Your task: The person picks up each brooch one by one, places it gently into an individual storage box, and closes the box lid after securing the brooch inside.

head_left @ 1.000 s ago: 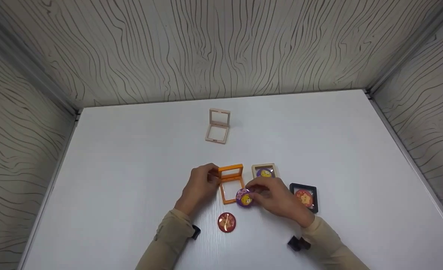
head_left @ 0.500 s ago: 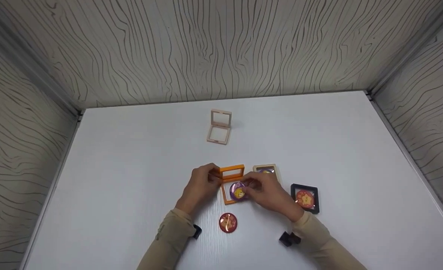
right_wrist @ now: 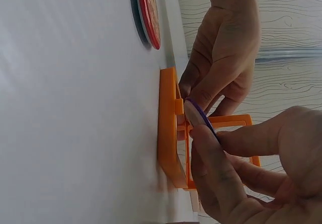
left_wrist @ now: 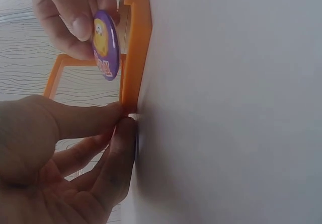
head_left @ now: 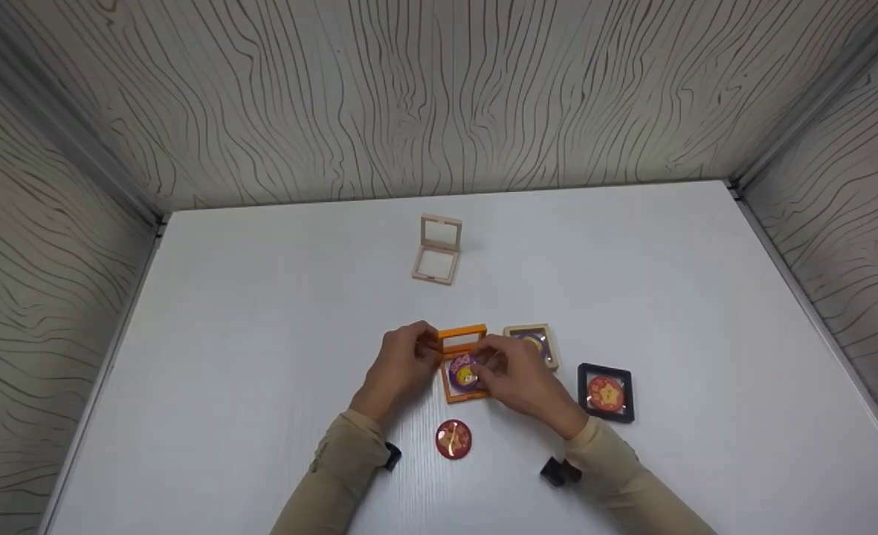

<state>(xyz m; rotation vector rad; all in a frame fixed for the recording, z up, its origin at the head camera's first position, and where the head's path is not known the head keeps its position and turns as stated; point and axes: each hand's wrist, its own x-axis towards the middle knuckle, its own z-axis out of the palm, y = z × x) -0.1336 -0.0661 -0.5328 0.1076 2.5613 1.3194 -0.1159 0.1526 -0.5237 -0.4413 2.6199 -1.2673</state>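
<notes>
An orange display frame (head_left: pixel 462 331) lies spread on the white table with its lid raised. At its hinge corner, my left hand (head_left: pixel 398 365) pinches it between thumb and finger. My right hand (head_left: pixel 522 375) holds a round purple pin badge (head_left: pixel 462 371) with a yellow character, thumb and fingertips at its edge. The badge overlaps the frame's lower half in the head view. Seen from the left wrist, the badge (left_wrist: pixel 104 45) tilts close over the frame's lower half (left_wrist: pixel 138 48). The right wrist view shows its edge right by the frame's small front tab (right_wrist: pixel 179 106).
A red pin badge (head_left: pixel 453 439) lies in front of the orange frame. To the right are a cream frame (head_left: pixel 554 355) with a purple badge inside and a black frame (head_left: pixel 583 386) with a red star badge. A beige frame (head_left: pixel 433 280) stands unfolded farther back. Patterned walls (head_left: pixel 439 96) enclose the table.
My right hand has carried the purple badge leftward from the orange frame's right front corner to over its lower half. My left hand keeps its grip on the frame.
</notes>
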